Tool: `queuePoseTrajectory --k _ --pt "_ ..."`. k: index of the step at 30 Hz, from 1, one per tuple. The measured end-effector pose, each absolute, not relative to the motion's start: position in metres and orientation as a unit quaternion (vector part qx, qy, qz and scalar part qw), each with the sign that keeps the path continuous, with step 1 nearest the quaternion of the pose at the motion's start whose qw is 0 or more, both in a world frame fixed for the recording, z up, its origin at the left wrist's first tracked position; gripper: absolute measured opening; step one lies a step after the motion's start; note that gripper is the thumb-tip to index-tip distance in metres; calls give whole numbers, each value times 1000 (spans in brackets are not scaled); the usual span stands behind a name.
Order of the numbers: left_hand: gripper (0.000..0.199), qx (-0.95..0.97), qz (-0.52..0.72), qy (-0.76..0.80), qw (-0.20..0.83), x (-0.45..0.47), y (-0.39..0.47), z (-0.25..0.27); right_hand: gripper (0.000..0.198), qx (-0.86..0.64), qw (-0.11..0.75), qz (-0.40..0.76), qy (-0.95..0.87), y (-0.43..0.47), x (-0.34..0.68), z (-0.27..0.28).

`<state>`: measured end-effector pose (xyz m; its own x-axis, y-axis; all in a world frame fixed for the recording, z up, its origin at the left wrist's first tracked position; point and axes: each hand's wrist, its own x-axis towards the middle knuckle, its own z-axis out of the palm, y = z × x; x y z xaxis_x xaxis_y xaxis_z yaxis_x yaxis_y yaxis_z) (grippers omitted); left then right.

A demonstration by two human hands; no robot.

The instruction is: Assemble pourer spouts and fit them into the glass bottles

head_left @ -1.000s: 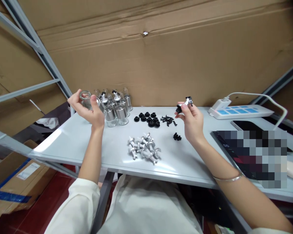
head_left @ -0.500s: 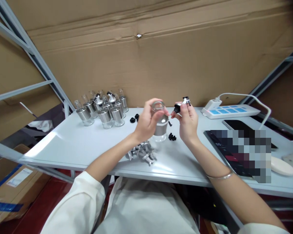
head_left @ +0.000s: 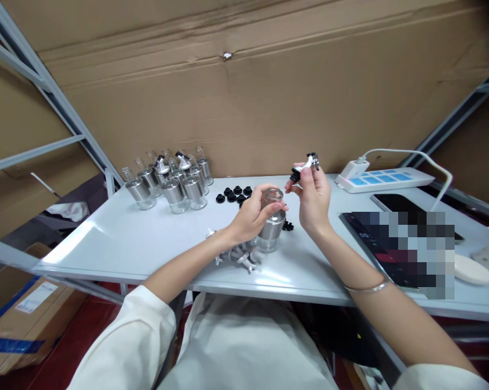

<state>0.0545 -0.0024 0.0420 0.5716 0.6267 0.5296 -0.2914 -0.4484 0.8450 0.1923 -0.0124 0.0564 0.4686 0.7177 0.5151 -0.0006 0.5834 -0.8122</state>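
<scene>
Brought rightward since a second ago: glass bottle (head_left: 272, 228), gripped in left hand (head_left: 252, 214); right of bottle, pourer (head_left: 310, 162) pinched in right hand (head_left: 315, 197).

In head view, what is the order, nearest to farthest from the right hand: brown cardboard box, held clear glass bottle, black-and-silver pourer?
1. Black-and-silver pourer, held in the right hand.
2. Clear glass bottle, just left.
3. Brown cardboard box, far left.

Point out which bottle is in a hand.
The bottle in the left hand, set apart from the other bottles, which stand grouped farther back, leftward.
</scene>
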Motion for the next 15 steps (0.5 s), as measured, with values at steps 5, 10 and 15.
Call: queuePoseTrajectory --k 5,10,15 --pt "47 706 448 119 535 53 -1 41 33 -372 741 291 -478 -14 194 58" --pt "45 677 449 119 571 51 0 43 36 -337 726 345 -490 -20 196 65" --pt "47 648 397 93 644 49 4 51 44 -305 688 418 -508 -25 195 68"
